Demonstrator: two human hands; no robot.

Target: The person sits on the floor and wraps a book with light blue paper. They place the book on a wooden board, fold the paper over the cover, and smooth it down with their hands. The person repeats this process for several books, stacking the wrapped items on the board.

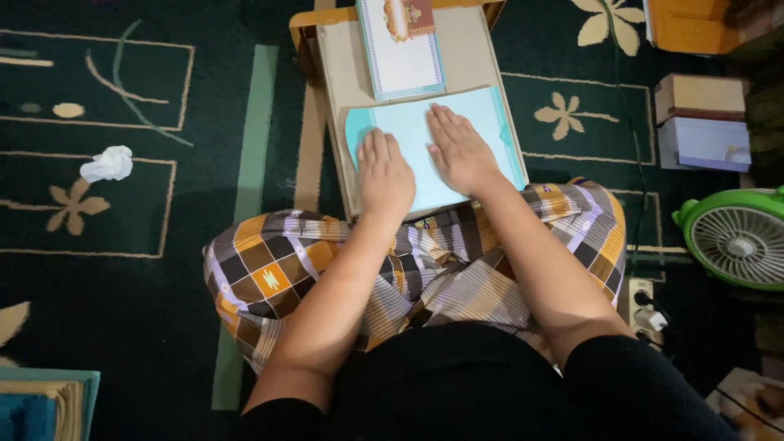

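A light blue sheet [412, 147] lies on a small beige lap table [335, 98] in front of my crossed legs. My left hand [384, 173] rests flat on the sheet's near left part, fingers together. Flat on the sheet's middle, just to the right, lies my right hand [459, 149]. Neither hand grips anything. Beyond the sheet, a white book with a blue edge [400, 51] lies on the table with a small red and gold item [411, 16] on top.
A dark green patterned carpet [147, 188] covers the floor. A crumpled white tissue [108, 163] lies at the left. Stacked boxes [701, 121], a green fan [739, 237] and a power strip [643, 306] are at the right.
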